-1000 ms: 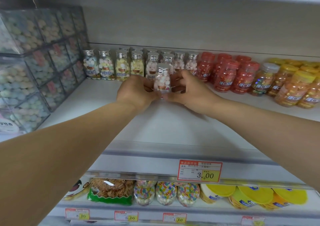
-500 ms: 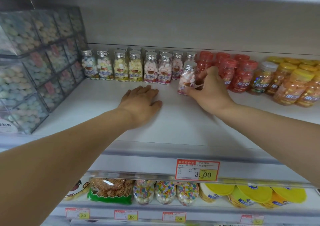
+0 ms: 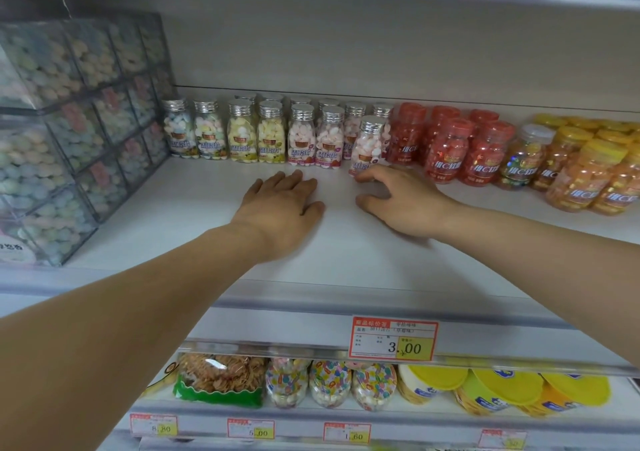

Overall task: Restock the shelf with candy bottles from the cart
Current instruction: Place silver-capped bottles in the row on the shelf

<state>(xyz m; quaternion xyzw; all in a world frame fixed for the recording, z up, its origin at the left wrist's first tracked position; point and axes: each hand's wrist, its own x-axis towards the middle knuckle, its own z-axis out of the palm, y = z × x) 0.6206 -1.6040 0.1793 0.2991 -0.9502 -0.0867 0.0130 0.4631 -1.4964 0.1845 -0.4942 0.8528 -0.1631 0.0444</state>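
Palm of my left hand (image 3: 280,208) flat on shelf (image 3: 207,229), holding nothing. My right hand (image 3: 398,201) loosely open, empty, fingertips (image 3: 362,177) at base of candy bottle (image 3: 369,146) standing ahead of row (image 3: 301,135). Risk: careless nudge topples it into red bottles (image 3: 446,146) beside.

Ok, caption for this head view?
Left hand flat on the shelf; right hand open by a pink candy bottle standing upright.

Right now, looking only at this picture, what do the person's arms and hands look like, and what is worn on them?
The left forearm and right forearm are bare, with no sleeve in view. The left hand and right hand wear no gloves, and no watch, ring or bracelet shows on either.
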